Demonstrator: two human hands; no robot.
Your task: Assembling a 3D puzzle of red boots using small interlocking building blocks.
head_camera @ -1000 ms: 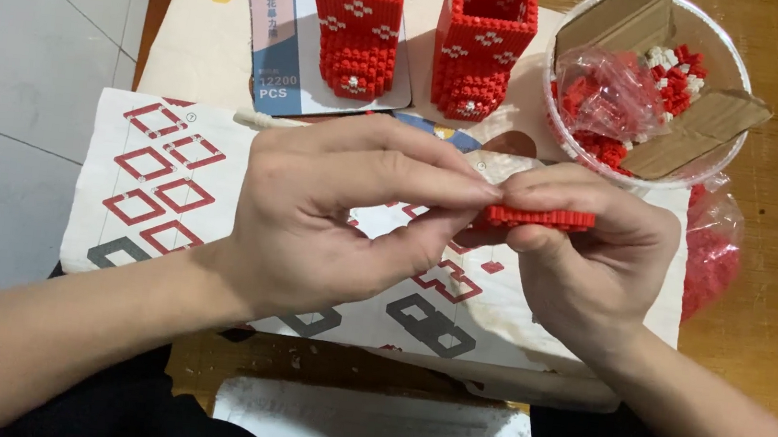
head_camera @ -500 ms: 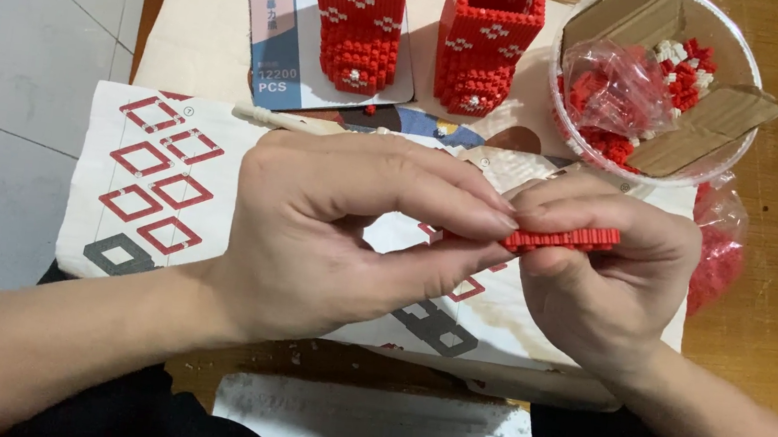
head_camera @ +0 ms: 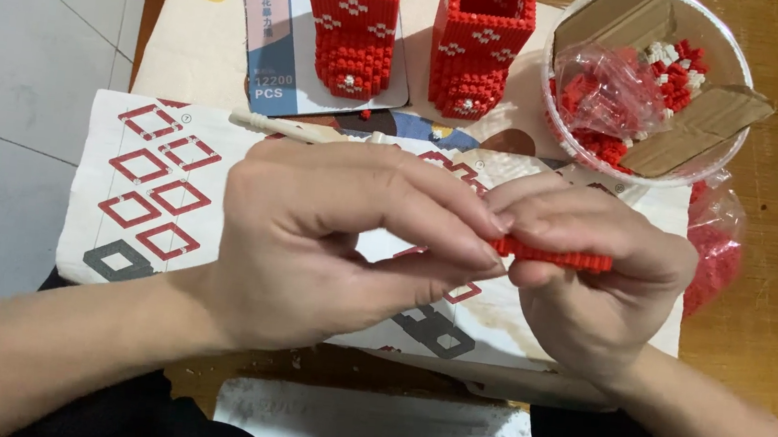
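Centrally, a thin red strip of small bricks (head_camera: pixel 554 256) is shown pinched between both hands above the printed instruction sheet (head_camera: pixel 150 203). The left hand (head_camera: pixel 338 242) is closed, its thumb and fingertips pressed onto the strip's left end; the right hand (head_camera: pixel 595 279) is curled around the strip from the right, so that only the strip's upper edge is visible between the fingers. The strip is held level, clear of the sheet, at the point where the two hands meet.

As to progress, two tall red brick columns with white patterns (head_camera: pixel 352 22) (head_camera: pixel 480 40) are seen standing finished or nearly so at the far side, on a booklet and the pale surface (head_camera: pixel 195 44). The strip in the hands is judged to be a small sub-assembly only a single layer thick. Much loose stock remains: a clear bowl (head_camera: pixel 555 101) at far right is filled with red and white bricks, plastic bags and cardboard pieces, and a further bag of red bricks (head_camera: pixel 715 253) lies just right of the right hand. A pale stick-like tool (head_camera: pixel 283 127) rests on the sheet's far edge.
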